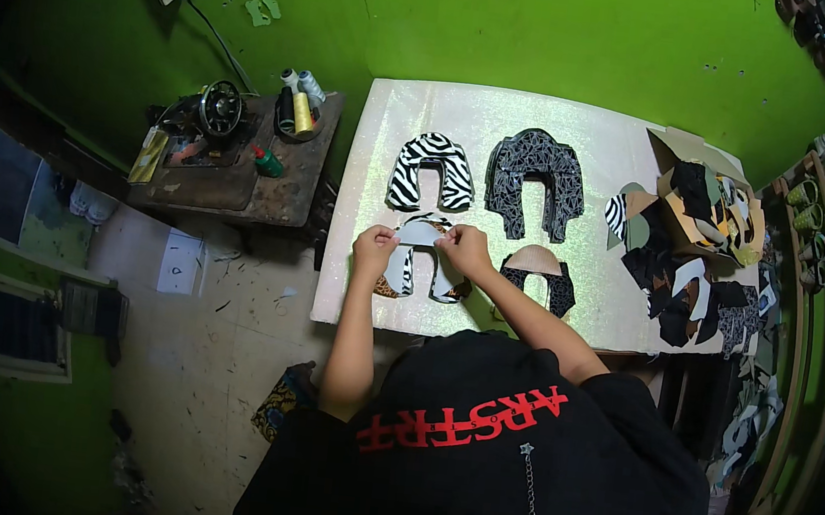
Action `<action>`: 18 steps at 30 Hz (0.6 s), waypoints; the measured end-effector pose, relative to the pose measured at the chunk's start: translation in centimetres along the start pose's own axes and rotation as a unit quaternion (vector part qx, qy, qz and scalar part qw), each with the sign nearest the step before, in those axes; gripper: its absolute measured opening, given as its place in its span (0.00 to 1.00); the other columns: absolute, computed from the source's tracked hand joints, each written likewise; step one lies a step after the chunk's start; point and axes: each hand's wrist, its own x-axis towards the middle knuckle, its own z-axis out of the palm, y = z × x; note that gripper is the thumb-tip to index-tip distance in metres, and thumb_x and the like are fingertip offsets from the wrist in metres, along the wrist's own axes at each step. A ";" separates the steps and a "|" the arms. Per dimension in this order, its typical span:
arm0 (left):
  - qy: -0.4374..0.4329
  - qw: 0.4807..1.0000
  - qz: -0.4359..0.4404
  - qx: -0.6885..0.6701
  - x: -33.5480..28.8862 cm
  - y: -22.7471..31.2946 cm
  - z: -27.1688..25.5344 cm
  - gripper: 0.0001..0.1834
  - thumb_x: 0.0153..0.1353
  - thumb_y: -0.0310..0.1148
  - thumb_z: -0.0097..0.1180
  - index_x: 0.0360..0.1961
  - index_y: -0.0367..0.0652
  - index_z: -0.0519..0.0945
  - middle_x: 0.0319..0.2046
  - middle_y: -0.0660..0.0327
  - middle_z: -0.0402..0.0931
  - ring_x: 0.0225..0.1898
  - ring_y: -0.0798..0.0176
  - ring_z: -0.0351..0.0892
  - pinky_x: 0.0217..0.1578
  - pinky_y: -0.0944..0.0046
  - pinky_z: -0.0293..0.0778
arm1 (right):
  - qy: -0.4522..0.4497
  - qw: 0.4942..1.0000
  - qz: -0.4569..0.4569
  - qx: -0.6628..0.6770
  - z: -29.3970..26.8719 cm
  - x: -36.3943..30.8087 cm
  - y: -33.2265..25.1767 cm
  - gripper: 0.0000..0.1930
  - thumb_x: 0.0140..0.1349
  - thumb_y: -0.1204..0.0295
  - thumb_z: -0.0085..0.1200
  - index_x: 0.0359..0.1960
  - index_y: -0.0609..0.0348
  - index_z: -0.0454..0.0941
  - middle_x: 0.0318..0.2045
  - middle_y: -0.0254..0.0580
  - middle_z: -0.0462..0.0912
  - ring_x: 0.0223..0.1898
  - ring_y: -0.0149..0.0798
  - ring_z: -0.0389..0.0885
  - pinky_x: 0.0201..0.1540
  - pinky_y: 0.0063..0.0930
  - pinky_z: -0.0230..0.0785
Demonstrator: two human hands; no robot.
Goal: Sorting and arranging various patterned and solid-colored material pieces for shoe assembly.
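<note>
A horseshoe-shaped fabric piece (420, 256) near the table's (359, 292) front edge is being pinched by the left hand (374, 250) and right hand (464, 248); uneven pulling could likely misalign it.

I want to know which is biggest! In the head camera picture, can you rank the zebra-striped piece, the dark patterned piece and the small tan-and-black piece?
1. Dark patterned horseshoe-shaped fabric piece
2. Zebra-striped horseshoe-shaped fabric piece, only slightly smaller
3. Small tan-and-black horseshoe piece, clearly smallest

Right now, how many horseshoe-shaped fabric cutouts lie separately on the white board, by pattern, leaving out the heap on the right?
Zebra-striped cutout: 1
Dark grey crackle-print cutout: 1
Tan-and-black cutout: 1
Pale cutout held by the left hand and right hand: 1
Total: 4
</note>
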 end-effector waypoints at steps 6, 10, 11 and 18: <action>-0.032 0.999 -0.028 0.027 1.3 -1.7 0.6 0.07 0.47 0.23 0.59 0.28 0.35 0.75 0.18 0.63 0.74 0.19 0.73 0.70 0.21 0.74 0.67 | 0.004 0.999 -0.001 -0.039 0.7 0.7 1.3 0.10 0.43 0.70 0.60 0.19 0.65 0.76 0.16 0.46 0.76 0.19 0.39 0.76 0.26 0.28 0.68; -0.009 0.996 -0.057 0.062 1.4 -2.0 1.2 0.09 0.44 0.30 0.62 0.27 0.38 0.78 0.23 0.58 0.77 0.25 0.64 0.76 0.28 0.67 0.71 | 0.015 0.999 -0.006 -0.043 0.9 0.7 1.3 0.09 0.42 0.72 0.59 0.18 0.66 0.73 0.17 0.50 0.75 0.21 0.46 0.76 0.28 0.33 0.68; -0.001 0.996 -0.062 0.070 1.4 -1.9 1.4 0.10 0.43 0.30 0.63 0.27 0.38 0.77 0.23 0.58 0.78 0.26 0.63 0.77 0.29 0.66 0.71 | 0.016 0.999 -0.003 -0.042 0.8 0.7 1.3 0.09 0.42 0.73 0.58 0.18 0.66 0.72 0.18 0.53 0.75 0.23 0.51 0.76 0.29 0.36 0.68; 0.043 0.988 -0.010 0.146 0.8 -1.8 1.5 0.10 0.42 0.29 0.63 0.26 0.40 0.75 0.27 0.55 0.72 0.31 0.55 0.73 0.33 0.61 0.69 | 0.014 0.997 -0.011 -0.069 1.4 0.5 1.2 0.10 0.43 0.74 0.59 0.19 0.66 0.70 0.19 0.54 0.74 0.25 0.54 0.75 0.30 0.40 0.67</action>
